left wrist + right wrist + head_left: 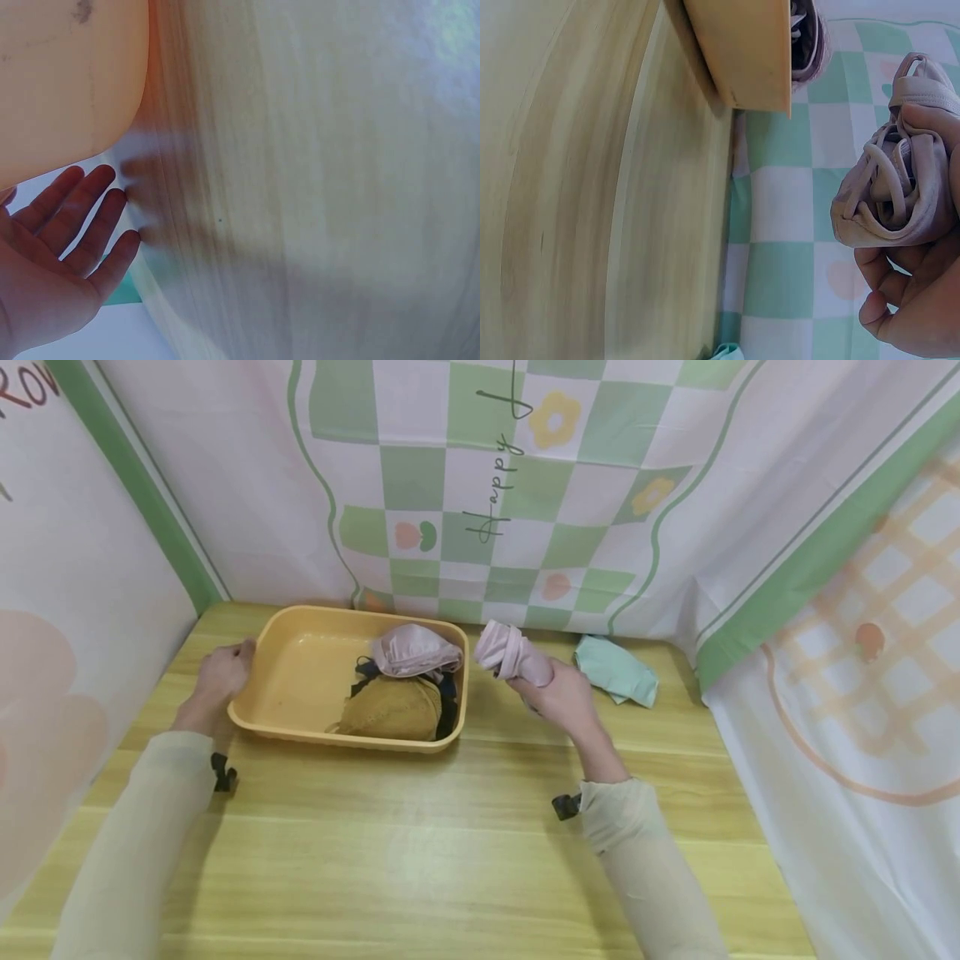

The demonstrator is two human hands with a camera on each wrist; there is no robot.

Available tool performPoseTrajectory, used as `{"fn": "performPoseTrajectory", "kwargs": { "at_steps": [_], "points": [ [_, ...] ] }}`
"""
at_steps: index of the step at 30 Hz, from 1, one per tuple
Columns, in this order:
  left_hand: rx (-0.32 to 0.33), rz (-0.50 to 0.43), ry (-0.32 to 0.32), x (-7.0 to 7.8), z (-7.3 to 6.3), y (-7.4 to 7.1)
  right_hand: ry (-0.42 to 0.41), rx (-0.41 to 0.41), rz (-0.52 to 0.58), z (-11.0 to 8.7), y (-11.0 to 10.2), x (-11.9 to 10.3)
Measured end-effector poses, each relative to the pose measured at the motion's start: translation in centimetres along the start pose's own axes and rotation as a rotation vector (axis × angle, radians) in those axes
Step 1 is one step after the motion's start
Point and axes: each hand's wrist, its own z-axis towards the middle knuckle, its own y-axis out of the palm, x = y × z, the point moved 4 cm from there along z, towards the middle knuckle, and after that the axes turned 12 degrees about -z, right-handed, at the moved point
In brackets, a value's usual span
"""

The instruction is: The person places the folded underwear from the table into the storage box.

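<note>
My right hand (562,693) grips a folded pale pink bra (513,653) above the table, just right of the tray. In the right wrist view, the thumb lies over the folded bra (900,187) and its bunched straps, with the fingers underneath. A yellow tray (292,727) stands at the back of the table. In its right half lie a pink bra (416,650), a mustard bra (393,708) and some dark fabric. My left hand (223,677) is at the tray's left end. Its fingers (94,236) are spread and nearly straight below the tray's corner (82,112).
A folded mint-green cloth (617,670) lies on the wooden table (405,843), right of my right hand. Printed fabric (480,485) hangs along the table's back edge, with more white fabric (67,610) at the left and right sides.
</note>
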Motion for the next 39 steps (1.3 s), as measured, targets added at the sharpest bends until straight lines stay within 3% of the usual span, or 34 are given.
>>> {"fn": "performPoseTrajectory", "kwargs": {
  "at_steps": [11, 19, 29, 39],
  "points": [
    [-0.005, 0.002, 0.007, 0.0, 0.1, 0.1, -0.019, -0.006, -0.038, 0.6, 0.5, -1.7],
    [-0.003, 0.01, -0.002, -0.1, 0.2, 0.1, -0.023, -0.032, 0.007, 0.8, 1.1, -3.1],
    [-0.004, 0.005, 0.005, -0.1, 0.1, 0.1, -0.076, -0.056, -0.094, 1.2, 2.5, -5.1],
    [-0.006, 0.013, 0.026, 0.1, 0.0, 0.0, -0.118, -0.062, -0.123, 1.1, 3.4, -7.4]
  ]
}}
